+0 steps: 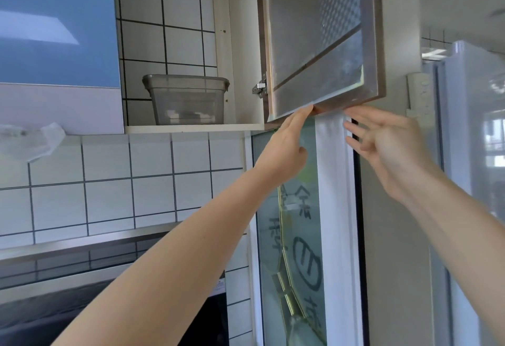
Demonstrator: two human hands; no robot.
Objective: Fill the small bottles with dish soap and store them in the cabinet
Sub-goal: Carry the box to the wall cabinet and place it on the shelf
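Under the open cabinet door (322, 42), left hand (284, 148) fingertips press its bottom edge; right hand (382, 143) hovers spread.

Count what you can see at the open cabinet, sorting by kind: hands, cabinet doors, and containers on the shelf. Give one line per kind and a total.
Hands: 2, the left hand and the right hand
Cabinet doors: 1, the open glass door
Containers: 1, a clear plastic container with a lid on the shelf
Small bottles: 0 in view
Total: 4

Both arms raised, left grip (284, 146) and right grip (382, 148) open-fingered.
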